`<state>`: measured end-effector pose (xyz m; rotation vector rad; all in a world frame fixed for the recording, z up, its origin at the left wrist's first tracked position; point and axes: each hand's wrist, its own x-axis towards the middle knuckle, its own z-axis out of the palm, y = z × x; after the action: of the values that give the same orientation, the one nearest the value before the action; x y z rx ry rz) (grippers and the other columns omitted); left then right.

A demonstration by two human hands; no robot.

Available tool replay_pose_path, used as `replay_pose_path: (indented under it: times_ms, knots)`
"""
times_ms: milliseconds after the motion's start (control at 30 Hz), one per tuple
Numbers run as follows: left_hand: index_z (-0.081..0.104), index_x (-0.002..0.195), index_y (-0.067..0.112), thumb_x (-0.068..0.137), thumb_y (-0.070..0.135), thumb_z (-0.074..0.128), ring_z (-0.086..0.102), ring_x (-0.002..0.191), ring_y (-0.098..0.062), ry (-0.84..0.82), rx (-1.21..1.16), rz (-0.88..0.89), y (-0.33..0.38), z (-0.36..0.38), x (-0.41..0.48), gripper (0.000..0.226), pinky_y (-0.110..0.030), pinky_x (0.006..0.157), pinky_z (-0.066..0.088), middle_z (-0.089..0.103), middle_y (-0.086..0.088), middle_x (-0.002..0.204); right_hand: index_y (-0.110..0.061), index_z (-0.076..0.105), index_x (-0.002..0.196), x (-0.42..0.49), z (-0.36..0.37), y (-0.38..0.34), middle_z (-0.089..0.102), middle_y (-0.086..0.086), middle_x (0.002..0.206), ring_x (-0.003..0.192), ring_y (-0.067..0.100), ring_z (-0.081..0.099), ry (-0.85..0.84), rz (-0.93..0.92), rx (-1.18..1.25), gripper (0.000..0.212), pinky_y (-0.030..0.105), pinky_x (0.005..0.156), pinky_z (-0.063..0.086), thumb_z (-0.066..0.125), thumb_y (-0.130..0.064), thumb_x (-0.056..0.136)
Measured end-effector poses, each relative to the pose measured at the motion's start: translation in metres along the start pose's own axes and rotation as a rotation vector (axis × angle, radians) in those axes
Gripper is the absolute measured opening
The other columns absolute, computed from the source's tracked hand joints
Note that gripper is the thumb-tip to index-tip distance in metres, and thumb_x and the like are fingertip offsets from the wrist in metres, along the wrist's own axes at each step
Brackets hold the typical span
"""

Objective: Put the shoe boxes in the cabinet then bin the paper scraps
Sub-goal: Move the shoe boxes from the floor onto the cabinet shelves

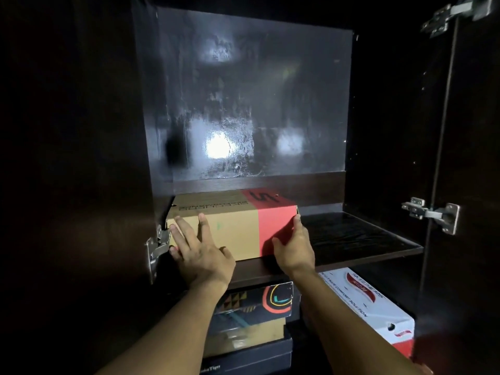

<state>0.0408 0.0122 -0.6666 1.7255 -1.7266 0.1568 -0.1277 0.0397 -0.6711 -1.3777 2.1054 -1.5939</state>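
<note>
Your left hand point(200, 253) presses flat, fingers spread, on the tan front of the shoe box point(238, 228). The box sits at the left of the upper shelf point(359, 239) of the cabinet point(270, 77), long axis left to right, red end rightward. Your right hand point(295, 250) grips its right front corner. Below: stacked boxes point(254, 301) and a white box point(359, 301).

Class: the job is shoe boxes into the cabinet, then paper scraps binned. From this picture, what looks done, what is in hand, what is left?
Done: a stack of boxes and a white box sit below the shelf. In hand: the left hand presses and the right hand grips the brown-and-red box on it. Left: the scraps; neither they nor a bin show.
</note>
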Motion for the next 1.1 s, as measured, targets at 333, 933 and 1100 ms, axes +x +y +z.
replay_pose_path:
  times_ms: [333, 933, 1100]
  knots:
    - [0.006, 0.154, 0.026, 0.083, 0.055, 0.052, -0.007, 0.148, -0.039, -0.209, 0.009, -0.015, 0.016, -0.038, -0.013, 0.09, -0.055, 0.115, 0.022, -0.009, -0.016, 0.161, -0.027, 0.043, 0.147, -0.04, -0.068, 0.009, 0.057, -0.001, 0.141, 0.131, 0.019, 0.052, -0.075, -0.085, -0.048, 0.06, 0.033, 0.108, 0.042, 0.063, -0.036, 0.091]
    - [0.066, 0.119, 0.027, 0.091, 0.037, 0.062, 0.059, 0.11, -0.014, -0.961, -0.784, 0.721, 0.156, -0.009, -0.319, 0.03, -0.028, 0.096, 0.045, 0.064, 0.002, 0.115, -0.021, 0.047, 0.144, -0.325, -0.284, 0.162, 0.048, 0.001, 0.149, 0.138, 0.016, 0.042, 0.295, 0.304, -0.404, 0.049, 0.032, 0.112, 0.033, 0.054, -0.037, 0.098]
    - [0.068, 0.111, 0.023, 0.09, 0.035, 0.063, 0.062, 0.094, -0.017, -1.236, -0.829, 0.803, 0.212, -0.009, -0.414, 0.025, -0.028, 0.085, 0.045, 0.069, -0.003, 0.108, -0.021, 0.051, 0.141, -0.393, -0.339, 0.194, 0.052, 0.004, 0.145, 0.132, 0.021, 0.048, 0.413, 0.454, -0.533, 0.048, 0.036, 0.106, 0.041, 0.054, -0.037, 0.097]
